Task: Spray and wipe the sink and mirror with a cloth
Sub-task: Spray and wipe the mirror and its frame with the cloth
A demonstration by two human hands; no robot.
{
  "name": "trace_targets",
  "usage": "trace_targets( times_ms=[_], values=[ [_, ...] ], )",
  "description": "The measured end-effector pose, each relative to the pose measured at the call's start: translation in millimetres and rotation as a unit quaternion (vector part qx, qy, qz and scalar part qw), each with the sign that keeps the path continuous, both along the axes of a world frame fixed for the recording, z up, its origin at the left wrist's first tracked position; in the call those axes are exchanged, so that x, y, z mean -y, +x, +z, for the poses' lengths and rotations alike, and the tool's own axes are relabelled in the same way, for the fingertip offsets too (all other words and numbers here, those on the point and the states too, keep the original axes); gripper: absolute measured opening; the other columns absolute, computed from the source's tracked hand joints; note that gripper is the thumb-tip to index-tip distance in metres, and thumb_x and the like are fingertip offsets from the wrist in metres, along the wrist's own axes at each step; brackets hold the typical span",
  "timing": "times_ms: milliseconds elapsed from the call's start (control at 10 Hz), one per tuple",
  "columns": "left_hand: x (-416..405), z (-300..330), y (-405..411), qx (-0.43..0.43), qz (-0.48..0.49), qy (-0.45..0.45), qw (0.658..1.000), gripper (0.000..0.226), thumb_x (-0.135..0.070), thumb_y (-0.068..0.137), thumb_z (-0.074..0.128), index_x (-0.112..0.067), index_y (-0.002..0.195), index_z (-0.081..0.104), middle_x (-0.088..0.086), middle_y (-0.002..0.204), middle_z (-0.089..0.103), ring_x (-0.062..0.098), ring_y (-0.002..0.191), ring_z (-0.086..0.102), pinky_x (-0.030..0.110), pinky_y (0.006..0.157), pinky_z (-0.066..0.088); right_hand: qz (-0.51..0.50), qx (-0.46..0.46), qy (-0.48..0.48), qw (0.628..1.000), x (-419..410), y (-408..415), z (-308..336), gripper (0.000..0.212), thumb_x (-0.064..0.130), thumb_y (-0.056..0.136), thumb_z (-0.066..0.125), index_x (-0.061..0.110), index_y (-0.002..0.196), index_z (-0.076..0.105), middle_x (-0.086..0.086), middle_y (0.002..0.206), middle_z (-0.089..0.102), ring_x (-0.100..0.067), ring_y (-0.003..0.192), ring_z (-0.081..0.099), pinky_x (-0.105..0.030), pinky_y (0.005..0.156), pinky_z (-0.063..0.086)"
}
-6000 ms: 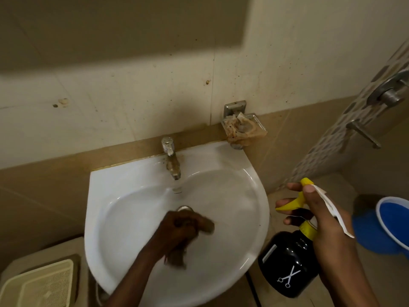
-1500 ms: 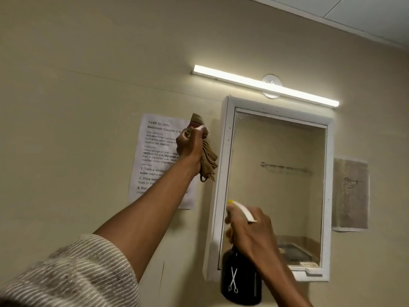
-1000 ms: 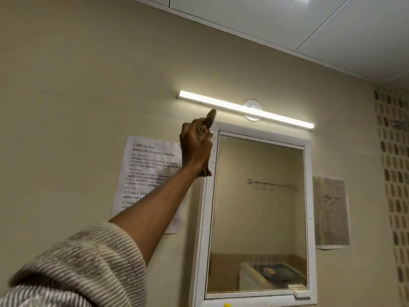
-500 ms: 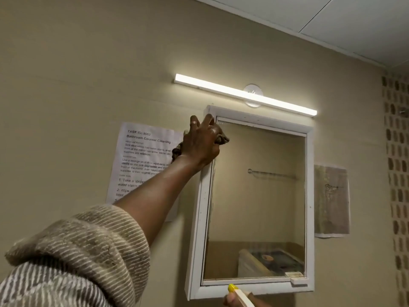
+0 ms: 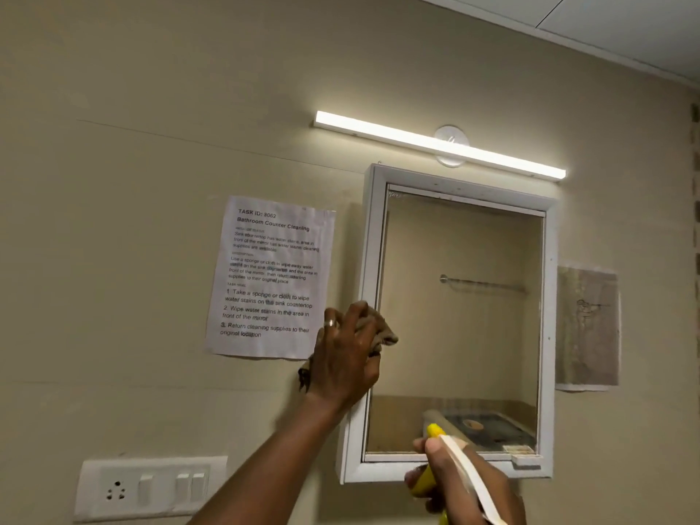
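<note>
A white-framed mirror hangs on the beige wall. My left hand presses a brown cloth against the left side of the mirror frame, about halfway down. My right hand is low, in front of the mirror's bottom edge, wrapped around the yellow and white head of a spray bottle; the bottle's body is out of frame. The sink is not in view.
A printed task sheet is taped left of the mirror and a stained paper right of it. A lit tube light sits above. A white switch panel with a socket is at lower left.
My left hand has slid the cloth down the mirror's left frame from the top corner to mid-height. My right hand with the sprayer has risen further into view.
</note>
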State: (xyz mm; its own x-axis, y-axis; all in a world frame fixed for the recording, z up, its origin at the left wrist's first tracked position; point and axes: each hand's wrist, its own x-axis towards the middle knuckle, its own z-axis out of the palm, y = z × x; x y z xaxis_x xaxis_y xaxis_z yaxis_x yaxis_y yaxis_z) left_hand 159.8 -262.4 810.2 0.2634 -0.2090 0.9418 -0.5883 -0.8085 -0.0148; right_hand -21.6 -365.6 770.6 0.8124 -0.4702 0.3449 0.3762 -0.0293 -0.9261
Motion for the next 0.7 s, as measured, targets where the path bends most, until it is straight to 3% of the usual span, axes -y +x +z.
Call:
trace_targets(
  times_ms=[100, 200, 300, 400, 500, 600, 700],
  values=[
    [-2.6, -48.5, -1.6, -0.024, -0.004, 0.018, 1.0, 0.042, -0.028, 0.071, 0.063, -0.031, 0.114, 0.062, -0.003, 0.139, 0.046, 0.03, 0.104, 0.047, 0.038, 0.075, 0.054, -0.061, -0.011, -0.133, 0.989, 21.4, 9.7, -14.3, 0.027, 0.033, 0.099, 0.061, 0.019, 0.086, 0.079, -0.004, 0.062, 0.077, -0.023, 0.074, 0.075, -0.045, 0.083, 0.061],
    [-2.9, -81.3, -4.6, -0.05, 0.0, 0.023, 0.998, 0.045, -0.028, 0.069, 0.058, -0.032, 0.113, 0.062, -0.002, 0.14, 0.047, 0.031, 0.103, 0.049, 0.038, 0.073, 0.054, -0.052, 0.04, -0.168, 0.984, 16.7, 6.5, -9.3, 0.029, 0.038, 0.1, 0.059, 0.024, 0.081, 0.077, 0.004, 0.067, 0.078, -0.011, 0.068, 0.073, -0.041, 0.079, 0.061],
    [-3.0, -118.7, -5.0, -0.094, -0.006, 0.051, 0.994, 0.044, -0.03, 0.072, 0.058, -0.032, 0.116, 0.059, -0.003, 0.141, 0.044, 0.032, 0.108, 0.052, 0.037, 0.075, 0.056, -0.051, 0.069, -0.206, 0.975, 7.2, 8.5, -8.3, 0.041, 0.055, 0.095, 0.054, 0.025, 0.081, 0.077, 0.006, 0.072, 0.077, -0.007, 0.071, 0.071, -0.037, 0.073, 0.06],
    [-6.5, -135.0, -5.3, -0.11, -0.009, 0.081, 0.991, 0.04, -0.03, 0.079, 0.058, -0.032, 0.119, 0.058, -0.004, 0.141, 0.042, 0.032, 0.109, 0.053, 0.037, 0.077, 0.055, -0.049, 0.067, -0.217, 0.973, 0.8, 7.1, -13.1, 0.046, 0.061, 0.086, 0.048, 0.026, 0.081, 0.076, 0.003, 0.074, 0.076, -0.007, 0.072, 0.07, -0.035, 0.07, 0.059],
    [-8.3, -161.8, -14.0, -0.127, -0.013, 0.088, 0.988, 0.052, -0.026, 0.076, 0.07, -0.034, 0.126, 0.057, -0.005, 0.136, 0.046, 0.029, 0.104, 0.052, 0.03, 0.072, 0.054, -0.041, 0.07, -0.217, 0.973, -2.9, 1.8, -21.1, 0.052, 0.066, 0.081, 0.045, 0.024, 0.08, 0.076, 0.0, 0.074, 0.077, -0.009, 0.071, 0.072, -0.032, 0.067, 0.061],
    [-7.7, -178.0, -24.3, -0.157, -0.031, 0.096, 0.982, 0.049, -0.028, 0.083, 0.065, -0.034, 0.13, 0.052, -0.006, 0.139, 0.044, 0.028, 0.109, 0.051, 0.03, 0.082, 0.053, -0.048, 0.066, -0.217, 0.973, -1.8, 0.6, -25.9, 0.047, 0.058, 0.088, 0.048, 0.022, 0.077, 0.076, -0.002, 0.072, 0.076, -0.012, 0.071, 0.073, -0.039, 0.071, 0.063],
    [-13.6, -183.9, -35.4, -0.149, -0.066, 0.084, 0.983, 0.03, -0.029, 0.086, 0.063, -0.03, 0.115, 0.056, -0.008, 0.136, 0.042, 0.027, 0.116, 0.05, 0.032, 0.084, 0.057, -0.056, 0.056, -0.218, 0.973, -1.1, -2.5, -30.0, 0.04, 0.045, 0.096, 0.051, 0.02, 0.074, 0.074, -0.002, 0.071, 0.076, -0.017, 0.07, 0.072, -0.049, 0.074, 0.061]
  ],
)
